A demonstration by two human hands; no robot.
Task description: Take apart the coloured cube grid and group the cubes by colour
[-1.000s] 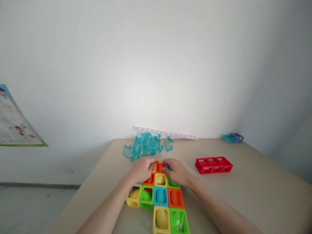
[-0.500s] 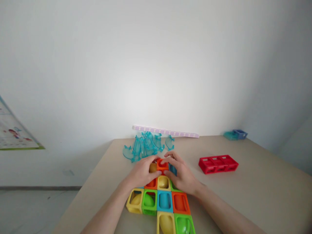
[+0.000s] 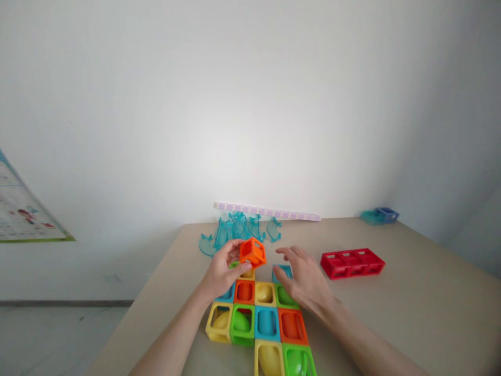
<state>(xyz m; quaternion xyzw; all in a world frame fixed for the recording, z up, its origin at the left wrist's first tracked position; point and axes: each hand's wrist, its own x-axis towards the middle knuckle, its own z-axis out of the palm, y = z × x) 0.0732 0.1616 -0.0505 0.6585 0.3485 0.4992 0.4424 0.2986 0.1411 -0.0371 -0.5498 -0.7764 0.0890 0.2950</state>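
My left hand (image 3: 226,269) grips an orange toy cube (image 3: 252,253) with open window-like sides, tilted and raised above the block layout. To the right, my right hand (image 3: 303,274) is open, fingers spread, nothing held. Its thumb is close to a blue block (image 3: 282,272) at the far end of the layout. Below both hands lie joined blocks in rows: a yellow block (image 3: 265,294), an orange-red block (image 3: 245,292), a blue block (image 3: 267,324), an orange block (image 3: 292,326) and green ones. Some have a rounded piece inside. My left fingers partly hide a yellow block behind the cube.
A red three-cell block frame (image 3: 353,263) lies on the table (image 3: 410,292) at right. Clear teal curved pieces (image 3: 235,227) are heaped toward the wall, near a pale purple strip (image 3: 268,211). A dark blue block (image 3: 386,214) with a teal piece sits in the far right corner.
The orange cube has come up out of the gap between the far blocks and now tilts in my left hand. My right hand has let go and moved right, fingers apart.
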